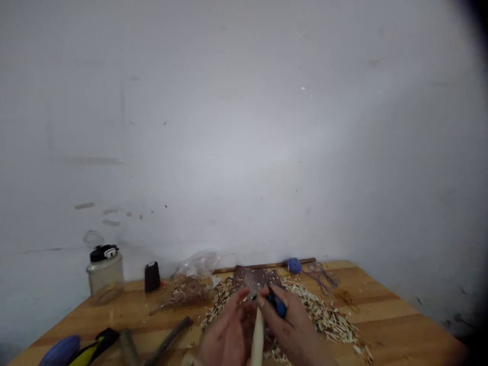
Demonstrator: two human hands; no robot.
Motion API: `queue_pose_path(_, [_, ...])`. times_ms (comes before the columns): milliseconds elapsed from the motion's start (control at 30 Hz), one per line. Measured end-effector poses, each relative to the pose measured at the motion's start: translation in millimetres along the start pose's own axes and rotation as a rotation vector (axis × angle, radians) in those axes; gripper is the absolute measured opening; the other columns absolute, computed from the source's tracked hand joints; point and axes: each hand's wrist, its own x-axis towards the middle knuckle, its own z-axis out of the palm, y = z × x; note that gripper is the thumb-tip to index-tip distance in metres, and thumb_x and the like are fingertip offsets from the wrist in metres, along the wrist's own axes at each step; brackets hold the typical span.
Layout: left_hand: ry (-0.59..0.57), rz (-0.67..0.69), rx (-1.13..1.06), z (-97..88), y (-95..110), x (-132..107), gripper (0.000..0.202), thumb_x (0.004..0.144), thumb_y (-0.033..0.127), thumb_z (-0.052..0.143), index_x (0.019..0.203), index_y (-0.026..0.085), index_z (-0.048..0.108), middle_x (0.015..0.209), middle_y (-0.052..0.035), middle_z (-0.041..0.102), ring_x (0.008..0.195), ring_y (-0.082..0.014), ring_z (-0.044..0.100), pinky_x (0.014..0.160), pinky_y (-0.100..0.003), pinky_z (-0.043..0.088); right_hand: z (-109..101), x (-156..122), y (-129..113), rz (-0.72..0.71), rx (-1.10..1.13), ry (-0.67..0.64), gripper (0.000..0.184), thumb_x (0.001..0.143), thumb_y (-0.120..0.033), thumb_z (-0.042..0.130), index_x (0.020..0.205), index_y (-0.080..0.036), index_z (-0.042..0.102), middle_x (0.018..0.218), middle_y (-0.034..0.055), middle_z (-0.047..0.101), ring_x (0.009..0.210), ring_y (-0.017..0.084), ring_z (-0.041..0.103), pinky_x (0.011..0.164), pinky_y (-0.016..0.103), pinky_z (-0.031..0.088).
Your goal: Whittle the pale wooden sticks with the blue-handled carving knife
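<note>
A pale, peeled wooden stick point(258, 336) points away from me, its far end between my two hands. My left hand point(227, 330) is cupped at its left side, palm partly showing, with fingers curving behind the stick; it is slightly blurred. My right hand point(295, 325) is closed around a knife with a blue and black handle point(278, 304), thumb against the stick near its far end. The blade is mostly hidden. Beneath and behind my hands lie a dark brown sheet point(249, 276) and many wood shavings point(331, 317).
A clear jar with a black lid point(105, 274), a dark thread spool point(152, 277) and a plastic bag of brownish strands point(192, 284) stand back left. Sticks point(170, 339) and a yellow-black tool point(93, 348) lie front left. Blue yarn point(294, 265) sits by the wall point(236, 152).
</note>
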Motion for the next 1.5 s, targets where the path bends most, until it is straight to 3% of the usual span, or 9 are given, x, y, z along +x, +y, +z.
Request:
queue_pose_path(67, [0.27, 0.125, -0.022, 2.8, 15.0, -3.3, 0.013, 0.075, 0.026, 0.065, 0.084, 0.017, 0.063, 0.078, -0.0041, 0.065, 0.076, -0.0198, 0.062, 0.071, -0.033, 0.049, -4.9, 3.9, 5.5, 0.034, -0.031, 0.138, 0.037, 0.083, -0.052, 0.045, 0.074, -0.019, 0.059, 0.06, -0.0022, 0.054, 0.056, 0.012, 0.048, 0.052, 0.021, 0.038])
queue_pose_path(133, [0.475, 0.549, 0.004, 10.3, 29.3, -15.2, 0.003, 0.075, 0.017, 0.062, 0.076, 0.02, 0.062, 0.074, 0.0015, 0.063, 0.071, -0.0138, 0.059, 0.068, -0.024, 0.047, -9.9, 7.9, 12.5, 0.025, -0.098, 0.259, 0.039, 0.081, -0.055, 0.044, 0.072, -0.019, 0.057, 0.057, -0.0016, 0.053, 0.055, 0.014, 0.048, 0.052, 0.023, 0.037])
queue_pose_path(267, [0.455, 1.099, 0.495, 34.2, 30.2, -45.0, 0.013, 0.068, 0.012, 0.068, 0.074, 0.023, 0.064, 0.07, 0.0022, 0.062, 0.072, -0.0156, 0.054, 0.074, -0.022, 0.044, -8.2, 10.6, 22.8, 0.017, -0.249, 0.308, 0.039, 0.083, -0.054, 0.04, 0.071, -0.021, 0.056, 0.06, 0.0011, 0.057, 0.057, 0.016, 0.052, 0.055, 0.026, 0.037])
queue_pose_path(433, [0.429, 0.56, 0.976, 31.6, -4.9, -35.5, 0.028, 0.075, 0.028, 0.066, 0.103, 0.024, 0.063, 0.101, -0.0069, 0.065, 0.094, -0.0251, 0.056, 0.084, -0.03, 0.039, 15.0, -0.9, 14.7, -0.049, -0.271, 0.189, 0.032, 0.087, -0.048, 0.04, 0.081, -0.021, 0.057, 0.066, 0.0019, 0.061, 0.06, 0.017, 0.055, 0.057, 0.026, 0.037])
queue_pose_path(533, [0.189, 0.403, 1.197, 17.3, -11.2, -21.4, 0.026, 0.086, 0.037, 0.05, 0.103, 0.023, 0.064, 0.083, -0.0061, 0.065, 0.077, -0.0222, 0.056, 0.073, -0.029, 0.039, 22.3, -5.9, 7.9, -0.044, -0.161, 0.082, 0.032, 0.087, -0.048, 0.042, 0.08, -0.021, 0.056, 0.066, 0.0009, 0.06, 0.059, 0.015, 0.054, 0.056, 0.024, 0.039])
queue_pose_path(833, [0.215, 0.336, 1.258, 9.5, 3.1, -20.9, 0.05, 0.088, 0.056, 0.031, 0.11, 0.017, 0.055, 0.059, 0.0034, 0.045, 0.055, -0.0139, 0.042, 0.056, -0.025, 0.034, -15.9, 7.3, 29.3, -0.05, -0.342, 0.184, 0.026, 0.079, -0.045, 0.049, 0.083, -0.02, 0.059, 0.07, 0.0024, 0.065, 0.062, 0.018, 0.059, 0.059, 0.027, 0.045])
queue_pose_path(1133, [0.353, 0.359, 1.523, -9.6, 3.3, -13.9, 0.043, 0.088, 0.051, 0.031, 0.095, 0.02, 0.06, 0.088, -0.0068, 0.067, 0.083, -0.0211, 0.057, 0.075, -0.029, 0.04, 14.8, -4.2, 33.9, -0.251, -0.829, 0.174, 0.03, 0.072, -0.011, 0.045, 0.092, -0.026, 0.06, 0.079, 0.0016, 0.069, 0.06, 0.017, 0.064, 0.053, 0.023, 0.043])
queue_pose_path(1400, [0.314, 0.411, 1.581, -10.5, 12.3, -15.5, 0.039, 0.089, 0.048, 0.03, 0.089, 0.02, 0.057, 0.071, -0.0033, 0.061, 0.07, -0.0189, 0.054, 0.065, -0.027, 0.036, 11.6, 3.0, 37.4, -0.154, -0.754, 0.009, 0.023, 0.074, -0.017, 0.045, 0.089, -0.026, 0.06, 0.071, 0.0023, 0.07, 0.064, 0.021, 0.066, 0.056, 0.026, 0.045])
queue_pose_path(1500, [0.271, 0.436, 1.495, -6.7, 13.6, -18.1, 0.041, 0.088, 0.052, 0.032, 0.088, 0.019, 0.056, 0.065, -0.0013, 0.058, 0.064, -0.0176, 0.053, 0.062, -0.026, 0.037, 6.5, 5.1, 32.2, -0.046, -0.623, 0.124, 0.025, 0.081, -0.023, 0.04, 0.1, -0.025, 0.056, 0.079, 0.0033, 0.069, 0.071, 0.021, 0.066, 0.061, 0.028, 0.044])
